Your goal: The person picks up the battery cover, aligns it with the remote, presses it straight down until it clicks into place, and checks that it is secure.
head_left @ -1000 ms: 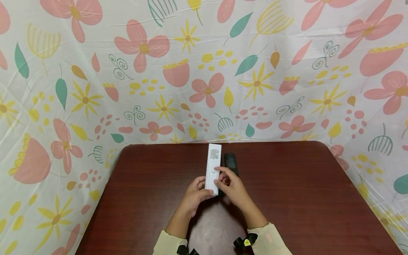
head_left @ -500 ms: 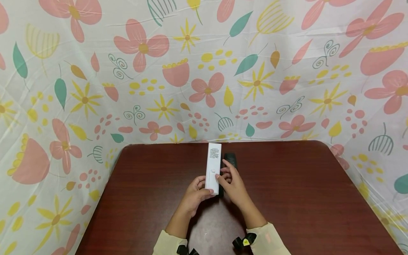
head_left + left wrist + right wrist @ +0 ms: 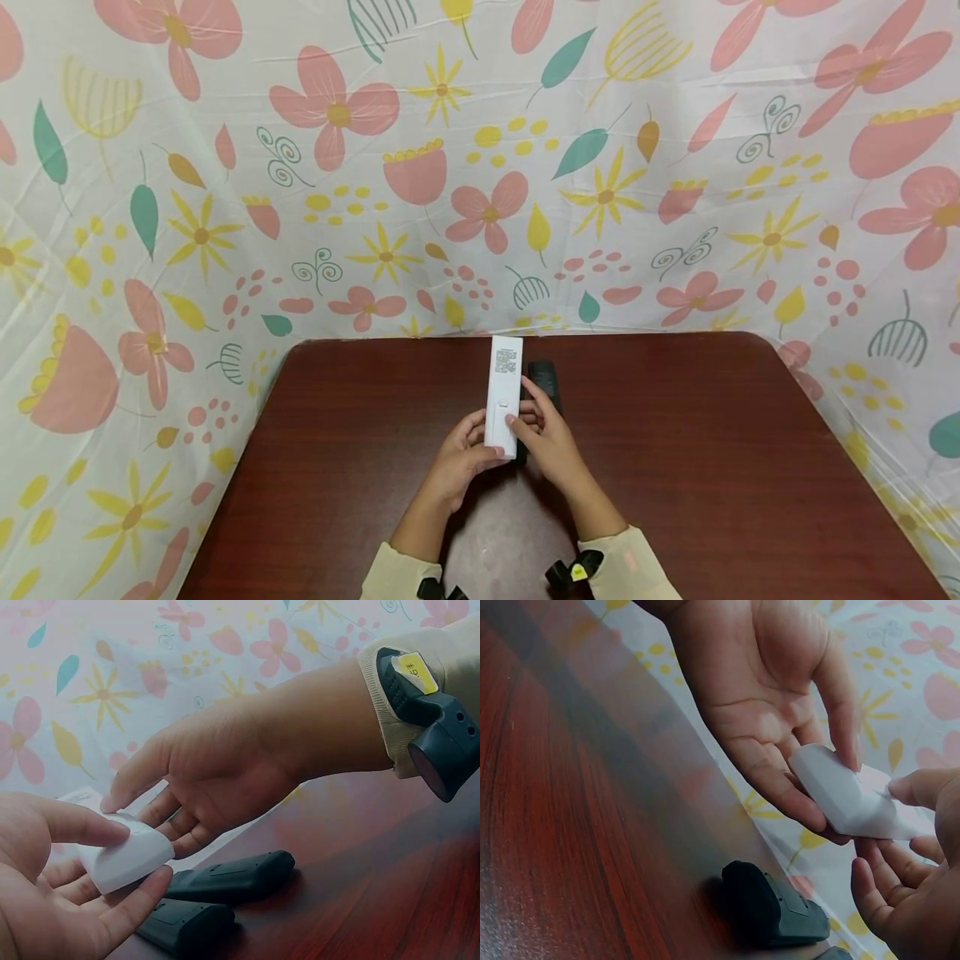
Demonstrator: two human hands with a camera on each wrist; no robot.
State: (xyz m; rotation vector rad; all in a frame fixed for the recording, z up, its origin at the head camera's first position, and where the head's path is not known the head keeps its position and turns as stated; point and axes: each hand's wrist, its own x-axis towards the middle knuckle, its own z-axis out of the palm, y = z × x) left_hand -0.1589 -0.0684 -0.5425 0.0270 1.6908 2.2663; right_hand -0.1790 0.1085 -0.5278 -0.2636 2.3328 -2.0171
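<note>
A white remote control (image 3: 505,387) is held up over the table with its back facing up, showing a printed label and a small battery cover catch. My left hand (image 3: 456,462) grips its near end, thumb on the back and fingers underneath. From the right side my right hand (image 3: 553,446) holds it too, with the thumb on the back just below the catch and the fingers along the edge and beneath. In the left wrist view, two black remote controls, one farther (image 3: 232,877) and one nearer (image 3: 191,926), lie side by side below the hands.
The dark red wooden table (image 3: 675,433) has a paler patch near its front edge. A white cloth (image 3: 480,167) printed with flowers and leaves hangs behind and at both sides. Each wrist wears a black camera, seen on the right wrist (image 3: 573,568).
My right forefinger has come off the back of the white remote to its right edge, and the thumb has moved slightly up. My left hand keeps its grip.
</note>
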